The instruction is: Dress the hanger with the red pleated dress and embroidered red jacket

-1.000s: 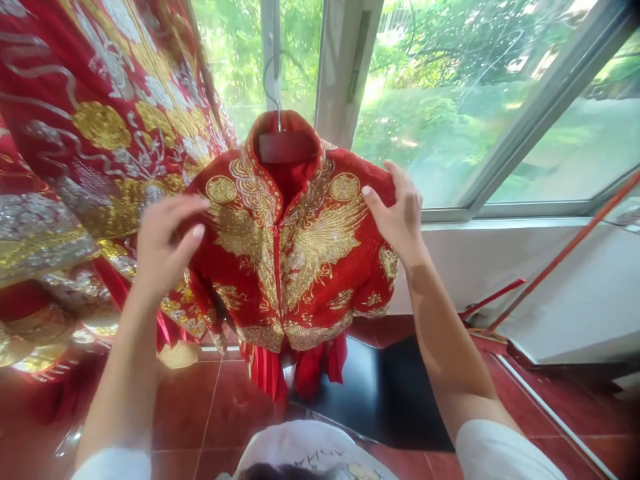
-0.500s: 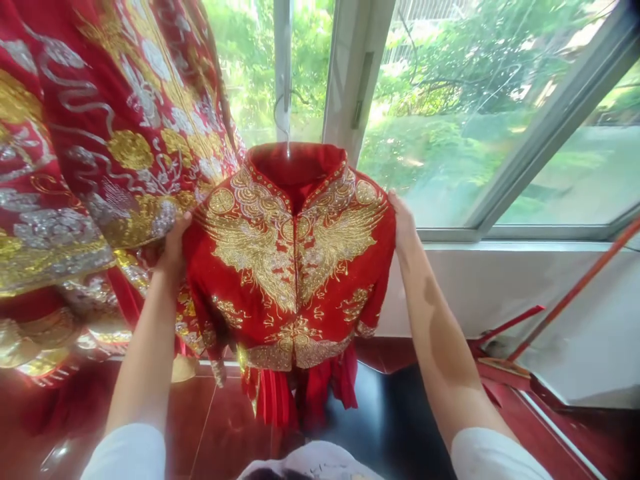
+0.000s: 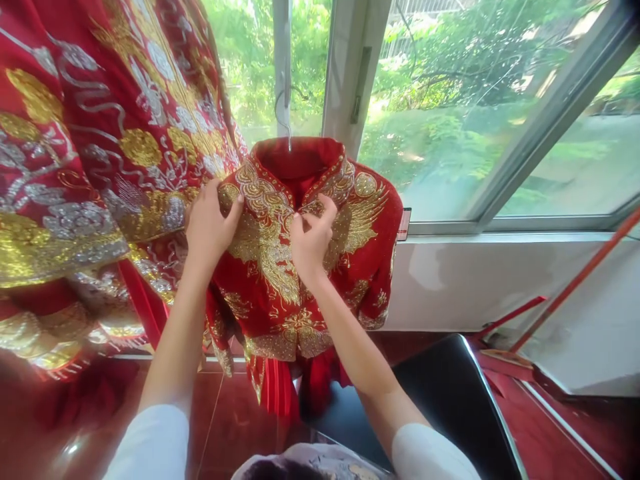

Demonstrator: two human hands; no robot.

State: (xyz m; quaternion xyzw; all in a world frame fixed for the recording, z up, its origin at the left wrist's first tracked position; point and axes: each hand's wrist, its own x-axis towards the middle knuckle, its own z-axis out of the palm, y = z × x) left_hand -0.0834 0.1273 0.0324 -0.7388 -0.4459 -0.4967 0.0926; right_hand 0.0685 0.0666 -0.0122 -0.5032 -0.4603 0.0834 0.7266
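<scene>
A red jacket (image 3: 255, 273) with gold embroidery and a stand-up collar hangs on a metal hanger (image 3: 284, 120) in front of the window. My left hand (image 3: 210, 220) grips its shoulder on the left, thumb across the front and fingertips over the shoulder's edge. At the base of the collar, my right hand (image 3: 313, 237) pinches the front opening between thumb and fingers. Whether a small fastener lies in that pinch is hidden. Red pleated cloth (image 3: 275, 387) shows below the hem. A small tag (image 3: 404, 224) sticks out beside the shoulder on the right.
Larger red garments (image 3: 95, 133) with gold and silver embroidery hang close on the left. Behind is a sliding window (image 3: 363, 87) above a white wall (image 3: 440, 280). A black, smooth-topped piece (image 3: 445, 393) stands below right, near a red pole (image 3: 575, 287) leaning by the wall.
Both hands have left the jacket's outer shoulder edges and come inward: the left onto the upper shoulder, the right to the collar's front. The tag and more of the black surface now show.
</scene>
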